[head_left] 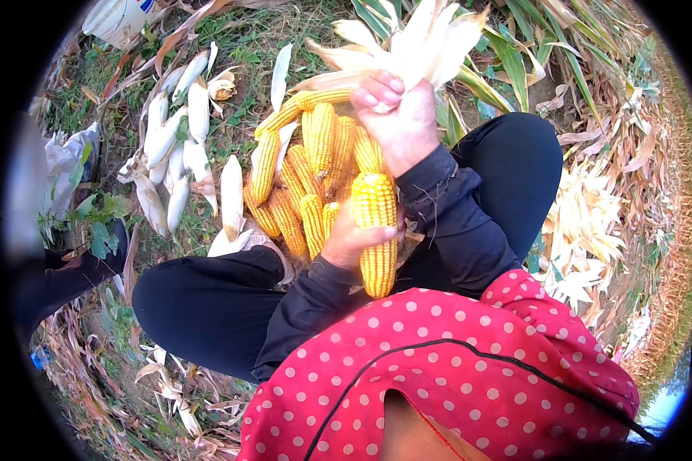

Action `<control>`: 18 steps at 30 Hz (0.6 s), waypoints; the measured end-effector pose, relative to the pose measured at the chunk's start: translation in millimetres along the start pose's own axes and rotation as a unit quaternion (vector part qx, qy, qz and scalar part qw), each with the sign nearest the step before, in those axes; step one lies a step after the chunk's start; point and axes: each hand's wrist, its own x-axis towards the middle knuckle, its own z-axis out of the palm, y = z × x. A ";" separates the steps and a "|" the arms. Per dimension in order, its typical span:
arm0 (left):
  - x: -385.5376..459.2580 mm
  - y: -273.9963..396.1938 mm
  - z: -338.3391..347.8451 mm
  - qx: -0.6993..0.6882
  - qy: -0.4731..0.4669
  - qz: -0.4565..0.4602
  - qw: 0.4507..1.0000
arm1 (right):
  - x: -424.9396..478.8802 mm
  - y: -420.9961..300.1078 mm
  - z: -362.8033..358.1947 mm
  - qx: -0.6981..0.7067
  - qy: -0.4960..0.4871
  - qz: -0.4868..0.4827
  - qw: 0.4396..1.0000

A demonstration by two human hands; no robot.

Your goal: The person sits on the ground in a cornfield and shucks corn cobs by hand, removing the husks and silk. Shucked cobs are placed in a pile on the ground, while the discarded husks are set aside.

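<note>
My left hand (352,239) is wrapped around a bare yellow corn cob (378,230), its thumb across the kernels. Farther out, my right hand (401,118) grips a bunch of pale corn husks (421,46), whose leaves fan out beyond the fist. Husks and cob are apart. Between my legs lies a pile of husked yellow corn cobs (300,173). Several rest against one another just past my left hand, and one is partly hidden behind the cob I hold.
Several ears in pale husks (164,138) lie on the grass to the left, and a single husked-over ear (232,196) is by my foot. Loose husks (582,225) are heaped at right. A white bucket (118,23) stands at upper left. Another person's leg (81,276) shows at the left edge.
</note>
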 end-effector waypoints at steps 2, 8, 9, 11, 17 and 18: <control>1.8 8.3 -19.9 0.033 0.082 0.058 0.994 | -18.5 -13.5 22.0 -0.078 0.021 -0.035 0.996; 16.8 -6.7 -99.4 0.368 0.360 0.109 0.851 | -97.0 -236.7 54.5 -0.020 -0.040 -0.370 0.928; 20.8 -1.6 -96.3 0.417 0.380 0.083 0.822 | -122.5 -278.0 44.0 -0.023 -0.032 -0.406 0.913; 15.9 9.5 -87.1 0.451 0.405 0.063 0.793 | -161.8 -357.3 12.9 -0.017 -0.014 -0.459 0.888; 44.0 12.2 -152.5 0.467 0.455 0.085 0.754 | -113.1 -265.4 49.8 -0.281 -0.017 -0.301 0.911; 53.7 18.7 -174.9 0.440 0.469 0.095 0.760 | -98.2 -231.6 65.9 -0.342 -0.061 -0.244 0.906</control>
